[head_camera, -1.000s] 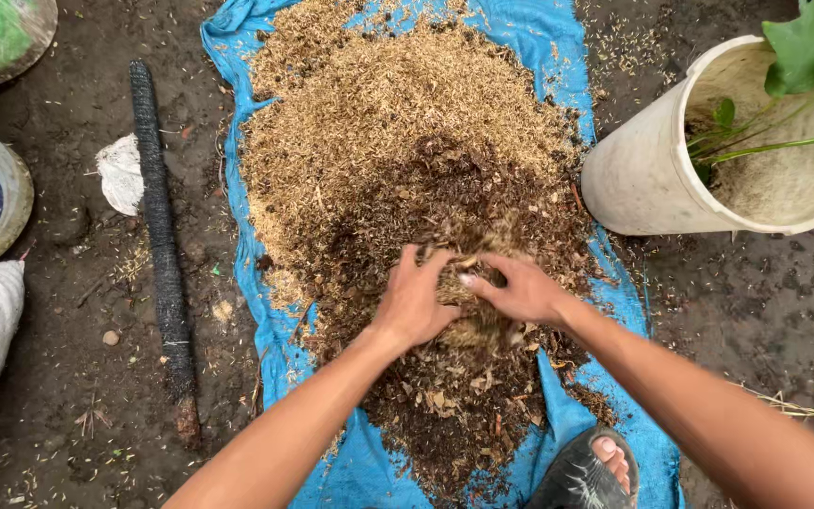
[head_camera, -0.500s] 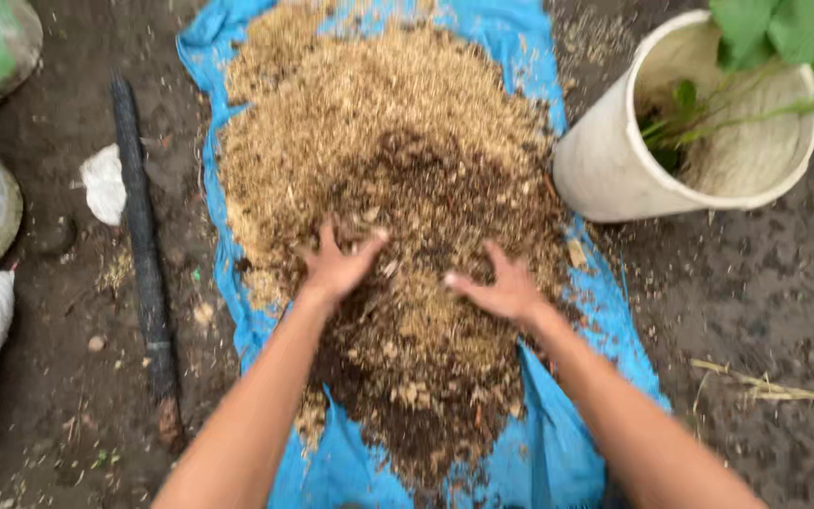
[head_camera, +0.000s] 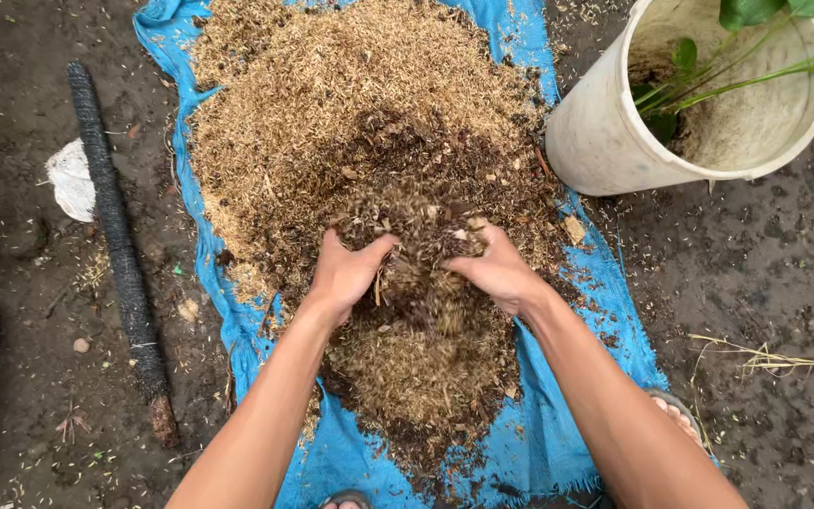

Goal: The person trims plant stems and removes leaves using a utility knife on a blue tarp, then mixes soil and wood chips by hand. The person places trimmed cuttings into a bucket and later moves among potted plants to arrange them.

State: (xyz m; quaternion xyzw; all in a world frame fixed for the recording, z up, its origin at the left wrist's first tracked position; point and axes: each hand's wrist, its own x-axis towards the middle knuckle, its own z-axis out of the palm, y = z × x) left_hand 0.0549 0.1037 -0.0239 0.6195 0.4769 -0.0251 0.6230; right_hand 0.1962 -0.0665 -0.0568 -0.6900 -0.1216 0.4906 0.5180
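Observation:
A big heap of tan husks mixed with dark brown soil (head_camera: 369,123) lies on a blue woven sheet (head_camera: 605,302) spread on the ground. My left hand (head_camera: 346,269) and my right hand (head_camera: 496,269) are cupped towards each other over the middle of the heap. Between them they lift a clump of the husk and soil mix (head_camera: 416,231), and loose bits fall from it. Both forearms reach in from the bottom edge.
A white plastic pot (head_camera: 595,141) with a green plant and husks inside stands at the top right, touching the sheet. A dark rough stick (head_camera: 115,236) lies left of the sheet, beside a white scrap (head_camera: 70,179). Sacks sit at the left edge. My sandalled foot (head_camera: 675,415) is at the lower right.
My hands were spread flat and apart on the heap half a second ago. They have come together and scooped up a clump of the mix, raising it off the pile.

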